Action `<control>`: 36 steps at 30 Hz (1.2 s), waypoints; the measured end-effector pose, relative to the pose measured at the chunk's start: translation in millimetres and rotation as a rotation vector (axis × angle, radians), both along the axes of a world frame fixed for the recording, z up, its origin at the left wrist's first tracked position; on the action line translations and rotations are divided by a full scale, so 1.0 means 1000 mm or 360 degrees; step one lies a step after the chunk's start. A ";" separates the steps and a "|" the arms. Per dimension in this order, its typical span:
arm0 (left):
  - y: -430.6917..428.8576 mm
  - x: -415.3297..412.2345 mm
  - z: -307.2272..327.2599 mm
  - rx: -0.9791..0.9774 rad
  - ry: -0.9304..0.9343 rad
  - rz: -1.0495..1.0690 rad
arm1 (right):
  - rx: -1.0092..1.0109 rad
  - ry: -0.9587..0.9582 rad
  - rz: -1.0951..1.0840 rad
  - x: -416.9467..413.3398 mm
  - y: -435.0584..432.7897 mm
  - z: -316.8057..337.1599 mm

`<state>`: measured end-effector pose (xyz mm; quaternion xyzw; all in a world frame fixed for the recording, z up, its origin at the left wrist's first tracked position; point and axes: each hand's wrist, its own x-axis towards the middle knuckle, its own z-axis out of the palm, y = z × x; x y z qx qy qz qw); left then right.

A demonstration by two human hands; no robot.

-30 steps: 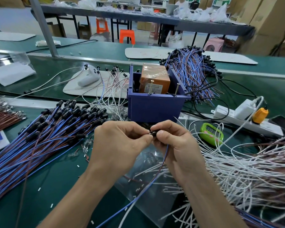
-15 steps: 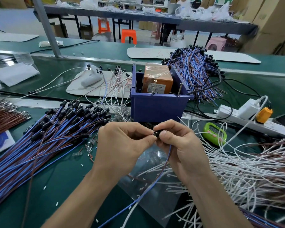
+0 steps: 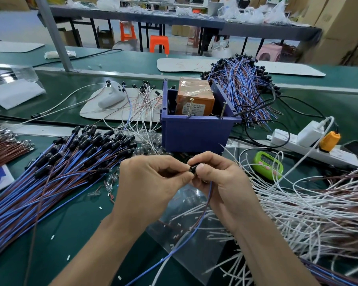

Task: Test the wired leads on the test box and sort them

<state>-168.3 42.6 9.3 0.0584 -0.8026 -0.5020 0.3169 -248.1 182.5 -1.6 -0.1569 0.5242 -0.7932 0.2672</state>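
My left hand and my right hand meet just in front of the blue test box. Together they pinch the small black end piece of one lead. Its blue and brown wires hang down between my wrists. Inside the box sits an orange unit, with two upright screws at the box's front rim. A large pile of blue and brown leads with black ends lies on the left. Another such pile lies behind the box on the right.
A tangle of white and brown wires covers the right side. A green timer, a white power strip with plugs, and black cables lie right of the box. A white pad with a few leads sits behind left. Small glass bulbs lie scattered.
Both hands stay together on the black end piece in front of the box, with only slight finger movement. The view has shifted a little.
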 end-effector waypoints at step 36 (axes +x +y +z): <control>0.013 0.001 0.010 0.0480 0.0179 -0.0250 | -0.0584 -0.0565 0.0173 0.001 0.002 0.003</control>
